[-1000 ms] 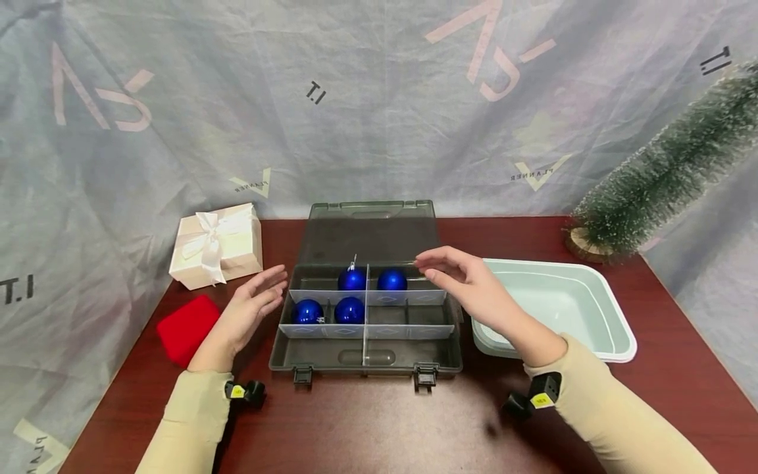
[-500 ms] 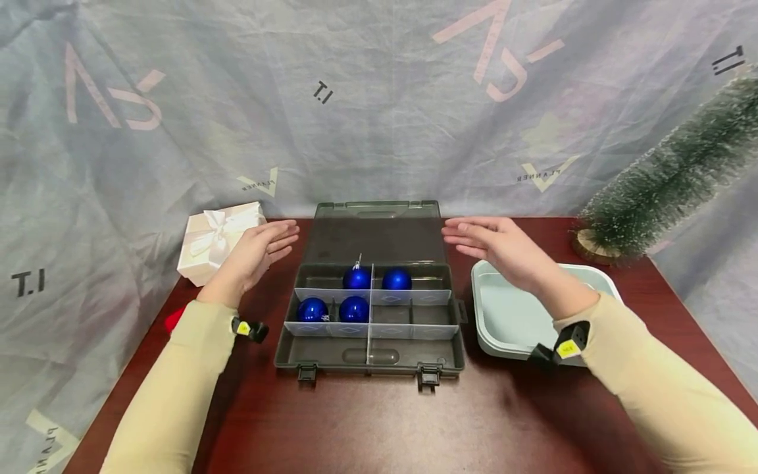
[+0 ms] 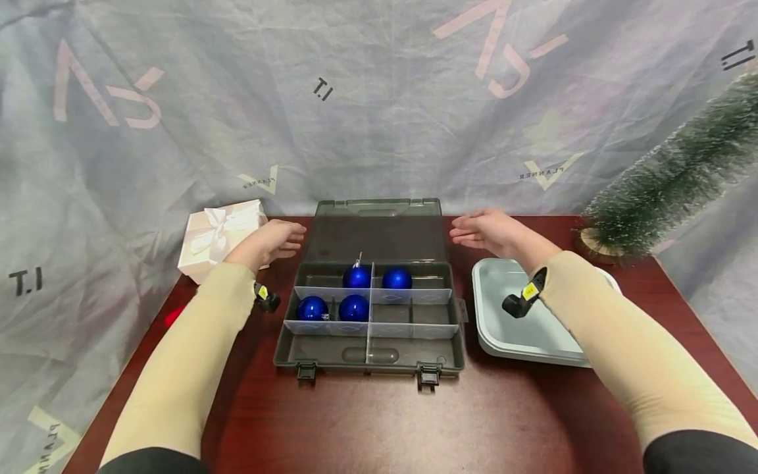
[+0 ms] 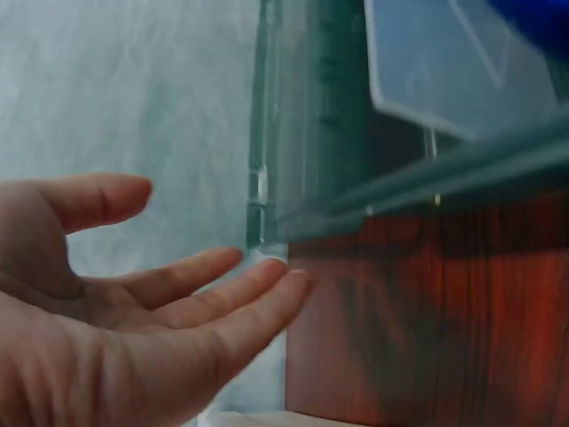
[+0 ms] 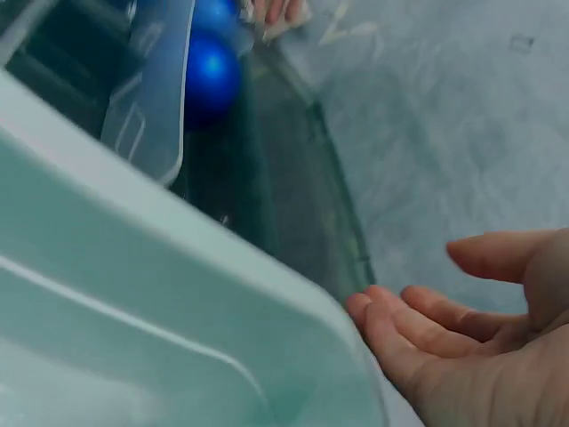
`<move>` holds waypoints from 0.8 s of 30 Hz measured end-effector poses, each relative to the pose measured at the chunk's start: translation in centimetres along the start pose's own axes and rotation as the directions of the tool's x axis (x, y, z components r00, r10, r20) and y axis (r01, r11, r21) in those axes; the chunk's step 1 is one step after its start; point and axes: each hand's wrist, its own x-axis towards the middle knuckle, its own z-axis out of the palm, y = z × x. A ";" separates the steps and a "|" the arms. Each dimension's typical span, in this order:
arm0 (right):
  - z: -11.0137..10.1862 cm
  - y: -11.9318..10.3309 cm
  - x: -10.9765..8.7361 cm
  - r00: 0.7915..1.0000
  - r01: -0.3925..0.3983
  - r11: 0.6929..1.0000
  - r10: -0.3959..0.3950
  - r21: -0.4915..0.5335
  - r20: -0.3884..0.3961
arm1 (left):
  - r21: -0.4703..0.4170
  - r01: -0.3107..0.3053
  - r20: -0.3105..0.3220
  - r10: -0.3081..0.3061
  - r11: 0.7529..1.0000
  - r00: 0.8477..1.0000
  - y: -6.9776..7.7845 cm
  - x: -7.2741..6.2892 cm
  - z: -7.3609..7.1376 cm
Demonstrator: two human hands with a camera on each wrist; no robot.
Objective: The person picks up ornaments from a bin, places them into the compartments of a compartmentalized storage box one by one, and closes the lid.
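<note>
A smoky clear compartment box (image 3: 331, 349) lies in the middle of the table, its lid (image 3: 379, 238) folded back flat toward the backdrop. Several blue bauble ornaments (image 3: 354, 308) sit in its back and middle rows; one has its silver hanger upright. My left hand (image 3: 274, 240) hovers at the left side of the lid, near the gift box, fingers extended and holding nothing. On the other side my right hand (image 3: 488, 232) is held by the lid's right edge, above the back of the pale green basin, with nothing in it. In both wrist views the thumb stands apart from the fingers.
A cream gift box (image 3: 198, 253) with a ribbon bow stands at back left. Something red (image 3: 174, 316) shows partly behind the left sleeve. The pale green basin (image 3: 503, 352) is right of the box. A frosted miniature tree (image 3: 657, 204) on a wooden base stands at back right.
Both hands have moved from beside the compartments back to the sides of the lid. The left sleeve now covers most of the red thing. The baubles stay in the same compartments.
</note>
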 end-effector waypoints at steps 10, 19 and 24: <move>0.7 0.9 2.7 0.990 -0.137 0.979 0.142 -0.150 0.022 | 0.048 0.149 0.019 -0.150 0.988 0.989 0.2 1.8 -0.2; 1.1 1.2 3.8 0.986 -0.168 0.984 0.168 -0.063 0.001 | -0.022 0.133 0.061 -0.132 0.991 0.989 -0.4 2.7 -0.4; 0.9 1.3 3.8 0.982 -0.186 0.982 0.186 0.043 0.012 | -0.046 0.132 0.065 -0.129 0.990 0.990 -0.4 2.9 -0.3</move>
